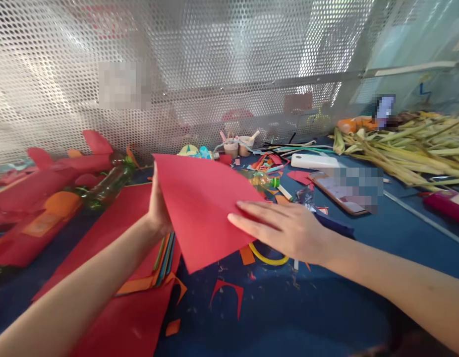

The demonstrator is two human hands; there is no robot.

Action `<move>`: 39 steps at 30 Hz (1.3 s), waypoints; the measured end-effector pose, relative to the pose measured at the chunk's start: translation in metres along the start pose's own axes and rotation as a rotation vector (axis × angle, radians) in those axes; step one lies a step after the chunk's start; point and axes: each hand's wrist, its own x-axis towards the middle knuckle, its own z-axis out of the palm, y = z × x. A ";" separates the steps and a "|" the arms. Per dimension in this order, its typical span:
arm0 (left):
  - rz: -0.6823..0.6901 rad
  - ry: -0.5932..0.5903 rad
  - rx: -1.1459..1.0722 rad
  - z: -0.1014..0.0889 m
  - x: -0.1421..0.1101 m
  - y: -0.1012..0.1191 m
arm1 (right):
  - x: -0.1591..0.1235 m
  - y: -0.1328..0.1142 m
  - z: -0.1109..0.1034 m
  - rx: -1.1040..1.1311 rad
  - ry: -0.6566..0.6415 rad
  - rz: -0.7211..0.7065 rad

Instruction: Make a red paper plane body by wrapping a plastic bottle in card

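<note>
A red paper sheet (pixel 203 203) is lifted above the blue table, bowed along its upper right edge. My left hand (pixel 158 208) holds it at the left side, with most of the fingers hidden behind the sheet. Across its right part lie the fingers of my right hand (pixel 292 228), gripping that edge while the thumb is out of sight. Below my left forearm are larger red sheets (pixel 129 322) and a stack of coloured paper (pixel 163 260). A curved red offcut (pixel 227 285) and a yellow ring (pixel 272 259) lie near the held sheet.
Plastic bottles dressed in red paper (pixel 66 176) lie at the left. Behind the held sheet are a small green-capped bottle (pixel 262 181) and paper scraps. A phone (pixel 341 193), a white device (pixel 314 161) and dried stalks (pixel 400 148) are rightward. A perforated metal panel (pixel 200 64) stands behind.
</note>
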 end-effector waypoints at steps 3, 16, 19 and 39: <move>-0.331 -0.016 -0.386 -0.014 -0.007 0.001 | 0.003 -0.013 0.007 0.220 -0.151 0.035; -0.729 0.104 -0.328 -0.053 -0.028 -0.034 | 0.005 0.044 0.037 0.234 -0.532 0.632; -0.762 0.074 -0.353 -0.056 -0.028 -0.037 | 0.009 0.045 0.049 0.251 -0.591 0.605; -0.796 0.106 -0.241 -0.046 -0.035 -0.021 | 0.031 0.047 0.062 0.338 -0.686 0.773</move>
